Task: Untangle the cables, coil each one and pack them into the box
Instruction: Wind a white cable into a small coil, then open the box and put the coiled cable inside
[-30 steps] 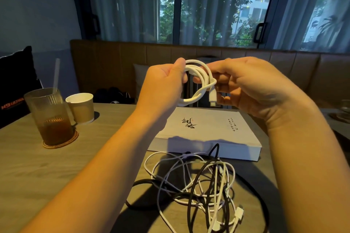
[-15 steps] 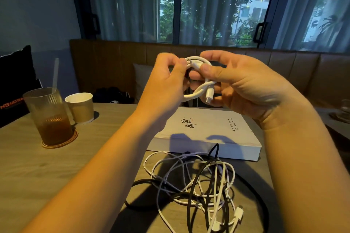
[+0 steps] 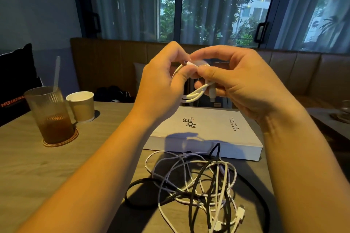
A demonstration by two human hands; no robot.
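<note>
I hold a small coiled white cable (image 3: 195,93) up in the air above the table. My left hand (image 3: 162,83) grips the coil's left side with curled fingers. My right hand (image 3: 234,79) pinches the cable's top end with thumb and forefinger, and a white plug hangs under its fingers. Below, a flat white box (image 3: 206,132) with black lettering lies shut on the table. In front of it sprawls a tangle of white and black cables (image 3: 200,185), with white plugs at its lower right.
On the left of the wooden table (image 3: 37,166) stand a ribbed glass of brown drink (image 3: 50,115) on a coaster, with a straw, and a paper cup (image 3: 81,107). A padded bench (image 3: 113,66) and curtained windows run behind.
Both hands have turned the coil and drawn closer together. My right thumb and forefinger now pinch the cable's end at the top, and the coil hangs lower between my hands.
</note>
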